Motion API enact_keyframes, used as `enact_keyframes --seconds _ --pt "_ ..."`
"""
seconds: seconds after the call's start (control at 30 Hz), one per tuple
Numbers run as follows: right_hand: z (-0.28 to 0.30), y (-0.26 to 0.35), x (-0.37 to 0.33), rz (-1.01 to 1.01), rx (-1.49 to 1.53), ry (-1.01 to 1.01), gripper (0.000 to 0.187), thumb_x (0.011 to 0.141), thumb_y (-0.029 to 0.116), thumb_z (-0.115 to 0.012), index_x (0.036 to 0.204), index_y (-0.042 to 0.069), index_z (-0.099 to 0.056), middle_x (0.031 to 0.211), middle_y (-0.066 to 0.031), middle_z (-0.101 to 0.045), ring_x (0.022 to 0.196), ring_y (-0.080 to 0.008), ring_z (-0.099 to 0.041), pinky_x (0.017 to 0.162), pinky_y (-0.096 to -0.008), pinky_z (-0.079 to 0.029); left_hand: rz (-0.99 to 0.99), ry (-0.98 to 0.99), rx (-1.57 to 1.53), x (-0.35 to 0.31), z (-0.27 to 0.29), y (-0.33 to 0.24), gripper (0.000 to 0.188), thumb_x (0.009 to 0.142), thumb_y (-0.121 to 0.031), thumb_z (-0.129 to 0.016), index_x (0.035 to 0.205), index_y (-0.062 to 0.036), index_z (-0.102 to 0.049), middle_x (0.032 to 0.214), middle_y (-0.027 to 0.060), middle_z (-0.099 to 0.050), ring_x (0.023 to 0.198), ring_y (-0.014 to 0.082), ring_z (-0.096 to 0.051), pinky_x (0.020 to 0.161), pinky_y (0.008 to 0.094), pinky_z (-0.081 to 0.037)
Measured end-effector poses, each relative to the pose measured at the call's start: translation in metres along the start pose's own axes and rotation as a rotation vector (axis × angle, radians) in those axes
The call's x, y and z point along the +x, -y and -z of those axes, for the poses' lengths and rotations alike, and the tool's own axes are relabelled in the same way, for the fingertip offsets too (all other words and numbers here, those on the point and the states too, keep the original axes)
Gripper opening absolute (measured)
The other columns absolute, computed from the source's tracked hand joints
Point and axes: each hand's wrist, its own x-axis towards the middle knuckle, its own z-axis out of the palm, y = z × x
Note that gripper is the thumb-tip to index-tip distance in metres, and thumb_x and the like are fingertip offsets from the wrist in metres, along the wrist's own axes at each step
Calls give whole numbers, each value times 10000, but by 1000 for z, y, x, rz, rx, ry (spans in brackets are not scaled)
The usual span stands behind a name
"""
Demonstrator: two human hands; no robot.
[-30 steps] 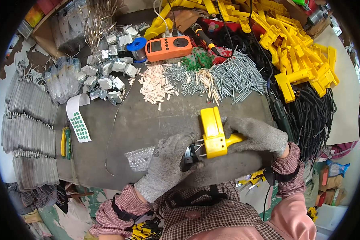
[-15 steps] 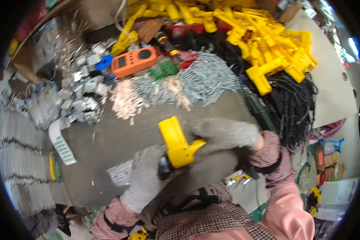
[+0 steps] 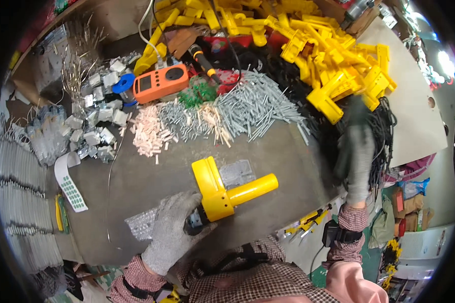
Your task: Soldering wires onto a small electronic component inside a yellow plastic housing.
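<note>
My left hand [image 3: 172, 227], in a grey glove, is closed around the dark lower end of a yellow plastic tool housing [image 3: 211, 189]. The housing's tubular handle points right, over the bench. Far to the right, my gloved right hand [image 3: 360, 159] is smeared by motion beside the black cables [image 3: 384, 131]. A long dark green tool [image 3: 345, 151] shows blurred against that hand and appears to be in its grip; its exact kind is unclear. A small clear plastic bag [image 3: 237, 173] lies just behind the housing, and bubble wrap [image 3: 140, 224] lies left of my left hand.
Yellow housings [image 3: 328, 50] are heaped at the back right. Grey screws [image 3: 258, 106], pale small parts [image 3: 149, 131] and an orange meter [image 3: 161, 83] line the back. White-grey components [image 3: 98, 121], a label strip [image 3: 71, 184] and stacked grey strips [image 3: 23, 192] stand left. Yellow-handled tools [image 3: 308, 222] sit at the front edge.
My right hand has left the yellow housing and swung right to the black cables. The housing, still in my left hand, now shows its full handle. The dark green tool has shifted right.
</note>
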Motion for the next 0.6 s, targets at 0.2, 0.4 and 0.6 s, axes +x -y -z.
enact_keyframes --seconds 0.2,0.4,0.6 --pt "-95 27 -56 -110 1310 392 452 951 379 -673 1292 116 -536 1331 -96 -599 1188 -215 -603 1117 -566 -383 -14 -39 15 -4 -5 7 662 627 -247 -933 1176 -18 -643 1178 202 -655 1094 403 -614 967 476 -481" --pt "-130 -15 -69 -131 1656 306 309 990 310 -626 1211 116 -532 942 -32 -536 765 -127 -550 909 -417 -480 -6 -13 51 -3 -7 6 683 618 -266 -939 1179 -12 -644 1172 206 -659 1097 409 -618 970 474 -485" --pt "-137 -9 -76 -111 1624 333 274 997 287 -609 1200 120 -532 905 -24 -526 754 -117 -536 871 -406 -481 -31 -20 72 -3 -5 7 693 597 -284 -950 1143 21 -653 1133 216 -673 1083 410 -634 964 481 -494"
